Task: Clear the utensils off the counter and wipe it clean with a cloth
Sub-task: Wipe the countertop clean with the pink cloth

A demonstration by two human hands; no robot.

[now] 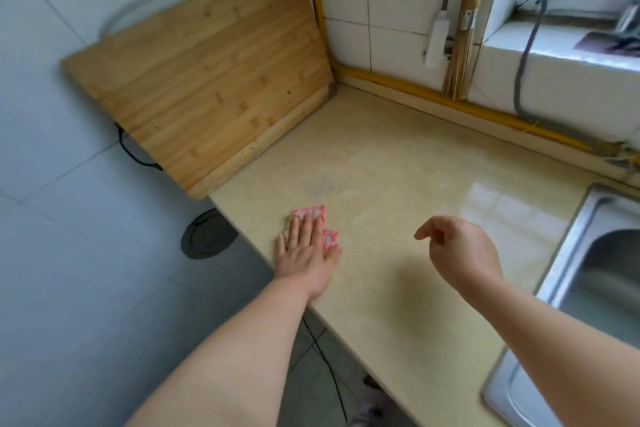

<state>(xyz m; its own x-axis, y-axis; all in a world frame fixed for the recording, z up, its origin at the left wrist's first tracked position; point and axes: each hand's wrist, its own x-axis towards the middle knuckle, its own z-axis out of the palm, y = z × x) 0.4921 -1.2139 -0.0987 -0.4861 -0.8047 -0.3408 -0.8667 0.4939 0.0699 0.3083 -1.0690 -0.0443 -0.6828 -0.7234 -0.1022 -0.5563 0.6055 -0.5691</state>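
Note:
My left hand (306, 250) lies flat, fingers together, pressing a small pink and white cloth (328, 236) onto the beige counter (398, 184) near its front left edge. The cloth shows only beyond my fingertips and beside my thumb. My right hand (457, 250) hovers above the counter to the right, holding nothing, fingers loosely curled and apart. A faint grey smudge (320, 185) marks the counter just beyond the cloth. No utensils are on the counter.
A bamboo cutting board (207, 80) leans against the left wall at the counter's far end. A steel sink (595, 288) is set in at the right. A yellow pipe (450, 104), a bamboo brush (459, 62) and cables run along the back wall. The floor drops off left of the counter.

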